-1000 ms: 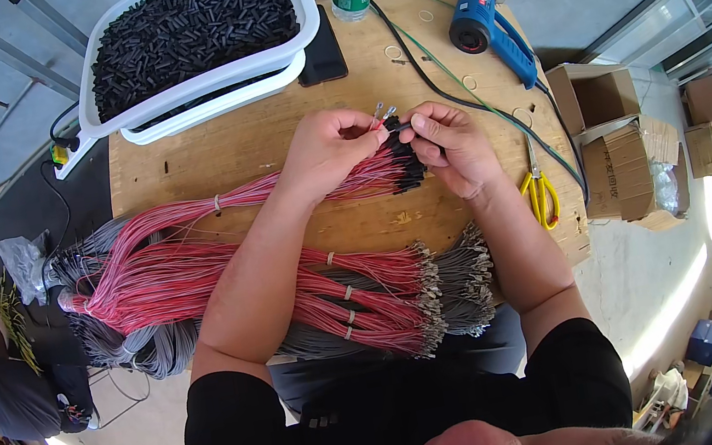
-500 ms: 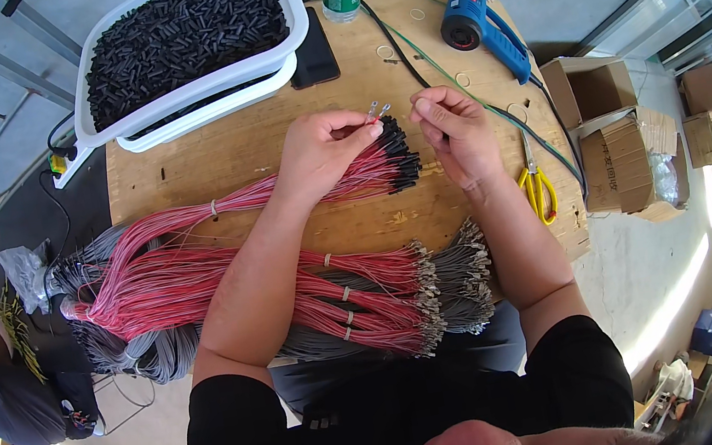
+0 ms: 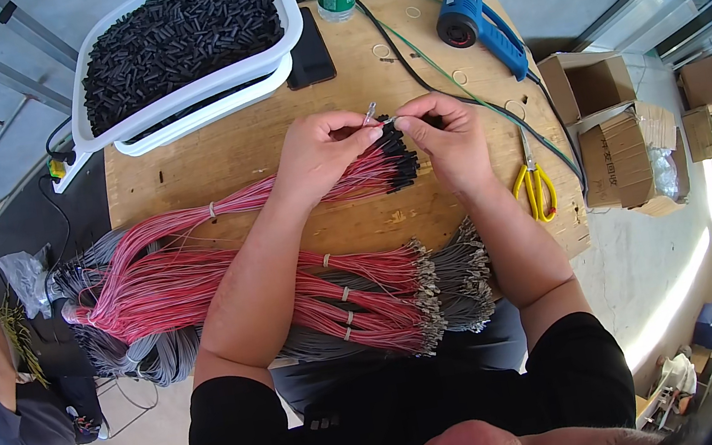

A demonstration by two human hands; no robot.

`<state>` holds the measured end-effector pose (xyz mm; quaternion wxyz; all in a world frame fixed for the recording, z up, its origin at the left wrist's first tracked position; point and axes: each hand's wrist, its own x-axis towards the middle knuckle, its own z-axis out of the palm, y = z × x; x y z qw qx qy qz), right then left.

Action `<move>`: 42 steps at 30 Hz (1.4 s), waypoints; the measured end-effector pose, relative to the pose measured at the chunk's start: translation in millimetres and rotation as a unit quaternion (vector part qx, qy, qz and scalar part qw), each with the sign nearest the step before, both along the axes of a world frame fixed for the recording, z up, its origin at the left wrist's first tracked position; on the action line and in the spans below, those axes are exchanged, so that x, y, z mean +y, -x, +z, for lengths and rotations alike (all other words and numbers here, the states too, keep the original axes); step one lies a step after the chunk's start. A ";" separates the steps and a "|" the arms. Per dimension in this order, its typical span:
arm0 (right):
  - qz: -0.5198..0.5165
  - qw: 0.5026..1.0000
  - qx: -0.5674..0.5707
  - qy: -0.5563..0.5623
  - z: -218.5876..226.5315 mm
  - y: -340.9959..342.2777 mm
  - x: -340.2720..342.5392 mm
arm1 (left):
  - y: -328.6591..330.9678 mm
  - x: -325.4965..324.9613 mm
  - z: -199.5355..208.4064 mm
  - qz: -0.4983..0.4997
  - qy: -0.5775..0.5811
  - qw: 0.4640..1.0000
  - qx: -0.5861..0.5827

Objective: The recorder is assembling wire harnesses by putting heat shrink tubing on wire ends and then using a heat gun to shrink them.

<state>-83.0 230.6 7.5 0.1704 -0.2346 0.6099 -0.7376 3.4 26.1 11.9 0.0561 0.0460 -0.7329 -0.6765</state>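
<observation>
- Pinching a metal-tipped wire end (image 3: 371, 113) between thumb and forefinger, that's your left hand (image 3: 315, 152), and the tip pokes up past the fingers.
- Your right hand (image 3: 453, 140) has thumb and forefinger narrowed right beside it, by another shiny tip. Can't tell if you've got a black sleeve in there, too small to see.
- It's all above the table (image 3: 179, 162), by the far red bundle (image 3: 400, 159), whose ends wear black sleeves. The nearer red bundles (image 3: 422, 300) show bare metal.
- Looks to me like you're at the sleeving step, one end at a time.
- I'd say the next move calls for a steady left pinch and lining up straight with the right.
</observation>
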 end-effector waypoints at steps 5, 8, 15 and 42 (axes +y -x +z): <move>-0.025 0.997 0.066 -0.008 2.6 -5.0 -4.1 | -0.7 -1.9 0.8 -0.017 -0.047 0.998 -0.040; -0.041 0.990 0.132 -0.019 2.0 -6.9 -3.9 | -0.6 -0.5 2.6 -0.009 -0.080 0.994 -0.070; -0.001 1.000 0.013 -0.015 1.0 -4.0 -3.0 | -1.0 0.5 4.5 -0.020 -0.115 0.992 -0.053; 0.029 0.896 -0.393 0.202 -19.1 36.0 10.3 | -0.5 -1.4 4.7 -0.001 -0.087 0.994 -0.060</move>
